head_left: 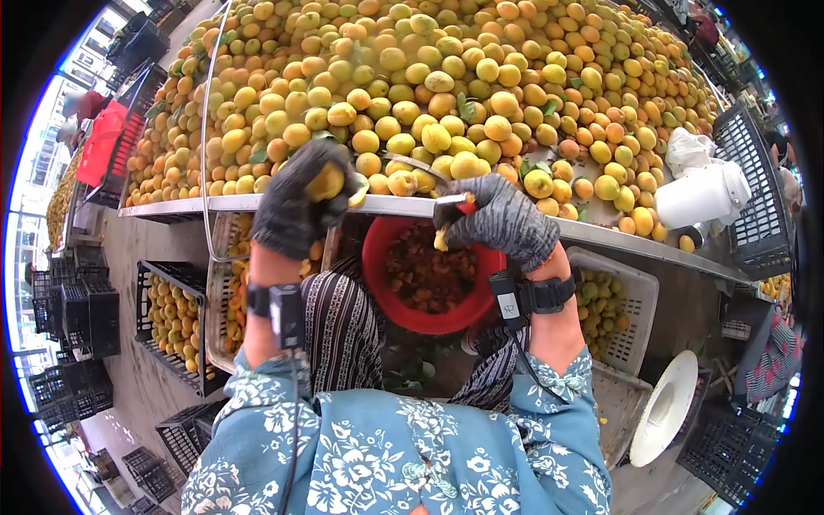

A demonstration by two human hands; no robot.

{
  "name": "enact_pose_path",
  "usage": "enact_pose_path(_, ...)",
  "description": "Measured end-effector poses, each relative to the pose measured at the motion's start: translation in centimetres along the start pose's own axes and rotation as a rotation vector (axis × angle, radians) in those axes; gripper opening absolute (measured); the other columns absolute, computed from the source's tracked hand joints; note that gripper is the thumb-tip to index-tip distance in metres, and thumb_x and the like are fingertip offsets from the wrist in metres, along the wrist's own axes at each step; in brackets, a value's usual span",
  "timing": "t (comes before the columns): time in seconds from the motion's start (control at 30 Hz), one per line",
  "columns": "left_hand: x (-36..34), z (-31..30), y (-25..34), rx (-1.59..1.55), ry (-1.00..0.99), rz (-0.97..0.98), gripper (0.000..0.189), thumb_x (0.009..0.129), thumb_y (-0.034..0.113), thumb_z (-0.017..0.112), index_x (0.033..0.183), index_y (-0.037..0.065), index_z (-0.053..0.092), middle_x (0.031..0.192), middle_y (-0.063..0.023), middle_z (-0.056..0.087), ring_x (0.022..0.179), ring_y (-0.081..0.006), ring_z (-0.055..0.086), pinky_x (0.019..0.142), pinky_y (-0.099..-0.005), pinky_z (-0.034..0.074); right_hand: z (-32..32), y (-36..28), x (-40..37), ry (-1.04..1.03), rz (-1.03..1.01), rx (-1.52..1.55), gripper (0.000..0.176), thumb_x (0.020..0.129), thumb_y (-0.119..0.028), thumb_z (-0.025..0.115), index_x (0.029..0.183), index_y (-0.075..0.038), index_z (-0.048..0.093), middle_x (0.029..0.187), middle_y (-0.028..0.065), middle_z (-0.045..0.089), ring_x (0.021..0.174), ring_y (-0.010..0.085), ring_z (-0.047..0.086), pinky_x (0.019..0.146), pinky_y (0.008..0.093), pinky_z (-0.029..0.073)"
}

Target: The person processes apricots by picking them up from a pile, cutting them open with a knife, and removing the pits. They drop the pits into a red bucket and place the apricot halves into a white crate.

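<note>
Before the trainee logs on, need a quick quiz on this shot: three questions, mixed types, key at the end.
1. Multiple choice: what is in the left hand?
A) a crate
B) a yellow fruit
C) a straw hat
2. True or false: both hands are bare.
3. Short answer: what colour is the tub below the table edge, and which hand is nearer the white container?

Key:
1. B
2. False; both hands wear dark gloves.
3. Red; the right hand.
</note>
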State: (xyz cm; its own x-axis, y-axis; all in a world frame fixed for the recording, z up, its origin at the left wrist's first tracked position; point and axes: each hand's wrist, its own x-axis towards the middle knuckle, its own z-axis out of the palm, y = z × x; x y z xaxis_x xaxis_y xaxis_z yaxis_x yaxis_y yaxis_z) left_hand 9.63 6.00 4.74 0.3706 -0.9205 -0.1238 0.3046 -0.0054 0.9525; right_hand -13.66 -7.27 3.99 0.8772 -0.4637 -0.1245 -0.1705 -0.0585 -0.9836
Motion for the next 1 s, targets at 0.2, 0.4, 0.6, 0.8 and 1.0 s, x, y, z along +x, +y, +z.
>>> enact_pose_path(0.2,-7.7,-9.6,-1.1,0.12,0.013,-0.184,0.029,0.086,0.039,0.065,0.087,0.01,0.062,0.071,-0.0043,0.06,0.045,-0.0091,0.047,0.038,-0.0195,0.032,-0.2,-0.2,-1.1,-0.128,0.019,-0.287,0.03,0.064,-0.009,0.075,0.093,-0.01,0.07,0.083,0.002,0.068,0.08,0.0116,0.061,0.074,0.0264,0.048)
enact_pose_path(0.4,-11.1,-12.7,-2.1,1.262,0.251,-0.198,0.027,0.083,0.018,0.071,0.106,0.004,0.065,0.094,-0.0031,0.066,0.088,-0.011,0.06,0.078,-0.0254,0.049,-4.7,-0.5,-2.2,0.831,-0.017,0.25,0.026,0.079,-0.015,0.069,0.102,-0.003,0.067,0.07,-0.0003,0.062,0.04,0.0029,0.041,0.037,0.0167,0.031)
enact_pose_path(0.6,-4.4,-3.5,1.2,0.591,0.076,-0.037,0.022,0.085,0.017,0.066,0.102,0.003,0.066,0.089,-0.0026,0.065,0.08,-0.0116,0.06,0.074,-0.0238,0.049,-8.2,2.0,-2.7,1.041,-0.151,0.706,0.019,0.079,-0.013,0.072,0.094,-0.004,0.064,0.065,0.0049,0.061,0.038,0.0079,0.044,0.03,0.0206,0.029)
enact_pose_path(0.8,5.0,7.0,-2.5,0.776,-0.228,0.302,0.024,0.074,0.021,0.069,0.094,0.007,0.066,0.08,-0.0084,0.066,0.075,-0.0197,0.063,0.07,-0.0321,0.051,-7.8,2.1,-2.6,1.071,-0.14,0.615,0.017,0.081,-0.014,0.071,0.093,-0.005,0.065,0.062,0.0012,0.054,0.039,0.0076,0.041,0.034,0.0211,0.03)
enact_pose_path(1.0,11.8,13.5,-5.1,1.246,-0.138,0.363,0.046,0.07,0.038,0.073,0.106,0.011,0.061,0.097,-0.0131,0.066,0.092,-0.0304,0.063,0.08,-0.0403,0.049,-7.9,2.2,-3.0,1.062,-0.126,0.653,0.019,0.08,-0.014,0.071,0.095,-0.004,0.065,0.064,0.0019,0.055,0.039,0.0073,0.042,0.033,0.0206,0.03)
